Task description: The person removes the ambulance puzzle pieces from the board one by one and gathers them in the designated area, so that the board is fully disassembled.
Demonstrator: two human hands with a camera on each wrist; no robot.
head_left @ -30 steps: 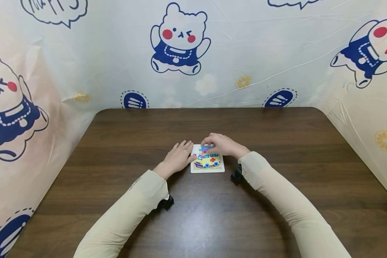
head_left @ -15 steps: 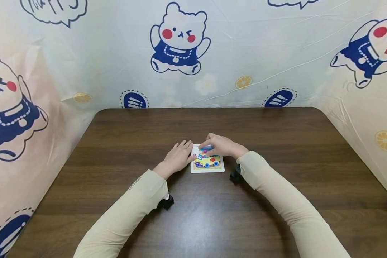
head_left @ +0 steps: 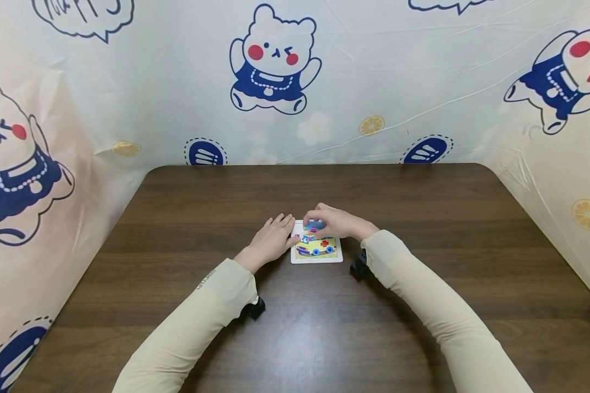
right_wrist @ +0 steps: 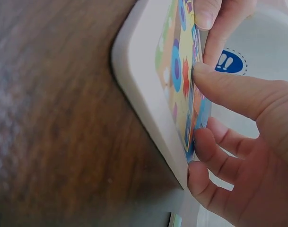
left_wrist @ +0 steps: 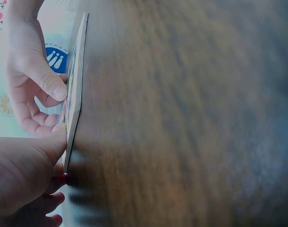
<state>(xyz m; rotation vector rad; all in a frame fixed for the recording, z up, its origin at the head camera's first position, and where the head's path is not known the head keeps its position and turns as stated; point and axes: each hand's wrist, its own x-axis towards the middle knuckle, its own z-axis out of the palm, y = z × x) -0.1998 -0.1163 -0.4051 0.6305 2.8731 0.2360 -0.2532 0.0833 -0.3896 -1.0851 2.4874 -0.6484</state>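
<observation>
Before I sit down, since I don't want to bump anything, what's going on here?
On a dark brown wooden table lies a square white-bordered board with a yellow ambulance picture. A person's left hand lies at its left edge, thumb over the border. Their right hand bends over the far part; whether it grips anything is unclear.

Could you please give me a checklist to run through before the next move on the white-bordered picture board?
1. White-bordered picture board lying on the dark brown wooden table: ok.
2. Left hand, in a cream sleeve, touching the board: ok, thumb on its left side.
3. Right hand at the board: ok, thumb and fingers over its far part.
4. Small blue patch between the right thumb and fingers sitting level: cannot tell.
5. Whole picture, with its yellow ambulance, uncovered: not ok, the right hand covers part of it.
</observation>
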